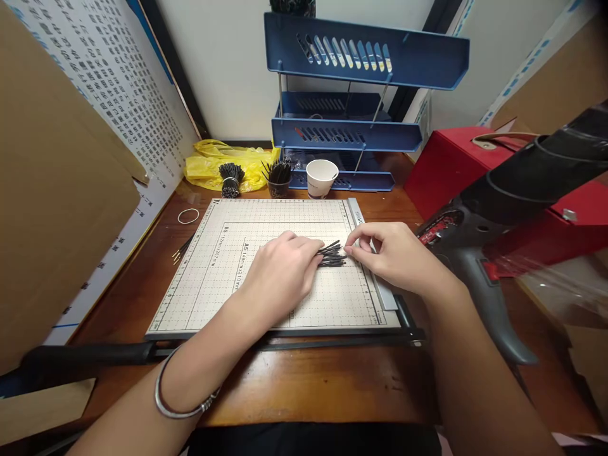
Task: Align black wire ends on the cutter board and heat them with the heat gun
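A: What stands at your left?

B: Loose wires (pixel 183 251) at the left edge of your ruled cutting board (pixel 204 297); just beyond, a rubber band (pixel 188 209) on the table (pixel 285 386). Farther back, a yellow bag (pixel 202 168), then a tied bundle (pixel 231 180) and a small tub (pixel 278 189) of black sticks (pixel 278 170).

A: And your hands?

B: Your left hand (pixel 285 266), over the board, has its fingers curled closed on the black wires (pixel 332 259), whose ends project rightward. At those ends, your right hand (pixel 392 253) brings thumb and forefinger nearly together; whether they pinch anything, one cannot tell. A white cup (pixel 320 180) stands beyond, before a blue rack (pixel 346 134).

A: Farther right?

B: A black-and-grey tool (pixel 479 231) near your right forearm, and a red box (pixel 439 168) behind it.
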Action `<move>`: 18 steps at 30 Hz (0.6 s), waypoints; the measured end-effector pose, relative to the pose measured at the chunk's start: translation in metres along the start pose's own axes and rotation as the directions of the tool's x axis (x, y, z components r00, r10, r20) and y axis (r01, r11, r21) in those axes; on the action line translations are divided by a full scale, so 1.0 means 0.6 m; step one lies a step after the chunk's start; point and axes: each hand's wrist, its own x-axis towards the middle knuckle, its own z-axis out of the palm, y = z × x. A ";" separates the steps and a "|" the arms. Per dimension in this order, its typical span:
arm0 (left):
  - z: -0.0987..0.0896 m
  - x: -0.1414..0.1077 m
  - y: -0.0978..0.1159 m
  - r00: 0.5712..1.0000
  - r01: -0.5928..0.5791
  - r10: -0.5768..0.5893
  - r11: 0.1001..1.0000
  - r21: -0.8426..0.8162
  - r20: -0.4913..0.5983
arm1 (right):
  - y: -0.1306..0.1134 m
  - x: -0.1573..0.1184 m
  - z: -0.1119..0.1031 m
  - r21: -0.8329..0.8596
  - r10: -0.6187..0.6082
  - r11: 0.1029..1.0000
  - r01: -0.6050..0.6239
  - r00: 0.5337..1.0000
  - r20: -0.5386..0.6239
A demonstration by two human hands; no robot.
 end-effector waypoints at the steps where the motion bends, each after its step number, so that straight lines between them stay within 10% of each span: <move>1: -0.001 0.005 -0.001 1.000 0.012 -0.012 1.000 0.001 0.012 | 0.000 0.000 0.001 -0.005 0.000 1.000 0.000 1.000 -0.008; 18: -0.029 0.077 0.008 0.954 0.025 -0.077 0.983 0.180 0.289 | 0.014 0.008 0.017 -0.030 -0.127 0.992 0.124 0.988 -0.088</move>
